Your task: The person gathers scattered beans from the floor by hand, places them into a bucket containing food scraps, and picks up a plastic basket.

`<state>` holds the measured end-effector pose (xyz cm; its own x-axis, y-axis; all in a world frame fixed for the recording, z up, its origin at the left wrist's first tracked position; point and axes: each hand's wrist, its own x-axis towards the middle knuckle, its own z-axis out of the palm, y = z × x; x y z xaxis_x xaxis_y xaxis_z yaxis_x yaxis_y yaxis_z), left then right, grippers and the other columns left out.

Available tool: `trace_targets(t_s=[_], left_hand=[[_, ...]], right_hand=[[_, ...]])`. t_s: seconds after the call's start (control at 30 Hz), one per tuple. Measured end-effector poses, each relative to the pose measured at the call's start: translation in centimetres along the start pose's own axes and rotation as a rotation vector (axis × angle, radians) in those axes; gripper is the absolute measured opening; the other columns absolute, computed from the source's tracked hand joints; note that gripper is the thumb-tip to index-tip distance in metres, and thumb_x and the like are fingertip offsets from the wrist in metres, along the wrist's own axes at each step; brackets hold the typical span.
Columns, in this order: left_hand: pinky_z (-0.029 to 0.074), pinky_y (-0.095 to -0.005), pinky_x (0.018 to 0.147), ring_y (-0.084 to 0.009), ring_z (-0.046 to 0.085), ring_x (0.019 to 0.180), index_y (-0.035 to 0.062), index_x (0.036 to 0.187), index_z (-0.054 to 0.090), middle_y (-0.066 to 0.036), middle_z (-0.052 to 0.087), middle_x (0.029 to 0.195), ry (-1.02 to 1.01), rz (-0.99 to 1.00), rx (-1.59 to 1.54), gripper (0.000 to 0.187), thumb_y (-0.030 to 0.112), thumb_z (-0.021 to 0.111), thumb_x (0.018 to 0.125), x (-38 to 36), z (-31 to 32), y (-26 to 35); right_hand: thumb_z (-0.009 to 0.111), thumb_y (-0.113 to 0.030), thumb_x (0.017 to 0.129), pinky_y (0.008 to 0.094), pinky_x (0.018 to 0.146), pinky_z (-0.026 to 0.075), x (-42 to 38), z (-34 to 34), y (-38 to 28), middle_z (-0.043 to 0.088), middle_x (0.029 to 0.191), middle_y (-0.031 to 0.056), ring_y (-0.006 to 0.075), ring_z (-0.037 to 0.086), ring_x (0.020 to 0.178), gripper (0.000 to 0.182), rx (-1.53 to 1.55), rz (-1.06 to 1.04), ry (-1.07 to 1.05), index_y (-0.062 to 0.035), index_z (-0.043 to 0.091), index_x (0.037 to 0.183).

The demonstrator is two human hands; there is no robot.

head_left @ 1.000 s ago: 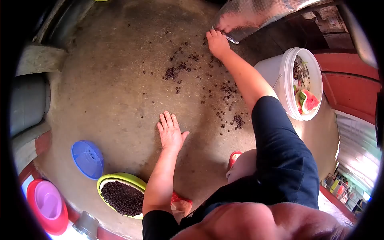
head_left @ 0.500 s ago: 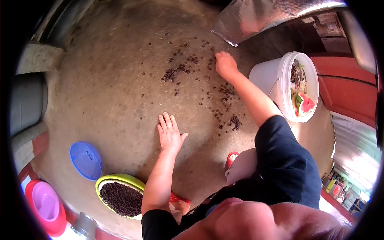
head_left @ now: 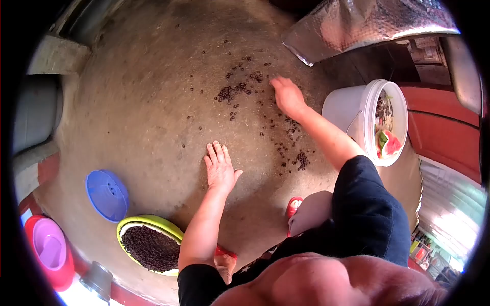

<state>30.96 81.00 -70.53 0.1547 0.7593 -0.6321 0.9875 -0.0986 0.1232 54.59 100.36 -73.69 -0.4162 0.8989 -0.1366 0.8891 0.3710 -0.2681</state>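
Observation:
Small dark beans (head_left: 232,92) lie scattered over the bare floor in loose clusters, with another patch (head_left: 302,161) nearer my feet. My left hand (head_left: 220,171) has its fingers spread, palm down, just below the main cluster, and holds nothing that I can see. At the right edge of that cluster, my right hand (head_left: 289,98) reaches down with its fingers bunched together. The fingertips are close to several loose beans; whatever is between them is hidden.
A white bucket (head_left: 352,109) with scraps and a watermelon piece (head_left: 390,144) is at my right. At lower left are a blue basin (head_left: 106,196), a yellow-green basin (head_left: 130,223) full of dark beans, and pink and red tubs (head_left: 50,245). A silvery sheet (head_left: 352,30) hangs at upper right.
My right hand has moved slightly back toward me and stays bunched beside the beans. My left hand keeps its spread pose. The view has shifted a little.

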Motion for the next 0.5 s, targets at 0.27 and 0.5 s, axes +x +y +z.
trace_targets(t_s=[0.27, 0.5], left_hand=[[0.020, -0.0496, 0.109, -0.0417, 0.010, 0.138, -0.0041, 0.142, 0.021, -0.026, 0.009, 0.150, -0.017, -0.001, 0.019, 0.096, 0.053, 0.063, 0.078, 0.1, -0.2, -0.1], [0.021, -0.0504, 0.108, -0.0437, 0.012, 0.137, -0.0031, 0.142, 0.022, -0.027, 0.011, 0.149, 0.005, 0.016, 0.076, 0.095, 0.055, 0.061, 0.078, -0.1, 0.4, -0.2]], right_hand=[[0.047, -0.004, 0.080, 0.0430, 0.085, 0.046, 9.8, 2.3, 1.8, 0.054, 0.110, 0.0173, 0.0332, 0.052, 0.105, 0.024, -0.130, -0.174, 0.370, -0.0016, 0.057, 0.102], [0.052, -0.001, 0.076, 0.0421, 0.085, 0.046, 6.1, -0.1, -2.2, 0.054, 0.111, 0.0166, 0.0325, 0.051, 0.107, 0.029, 0.027, -0.222, 0.173, -0.0013, 0.057, 0.105]])
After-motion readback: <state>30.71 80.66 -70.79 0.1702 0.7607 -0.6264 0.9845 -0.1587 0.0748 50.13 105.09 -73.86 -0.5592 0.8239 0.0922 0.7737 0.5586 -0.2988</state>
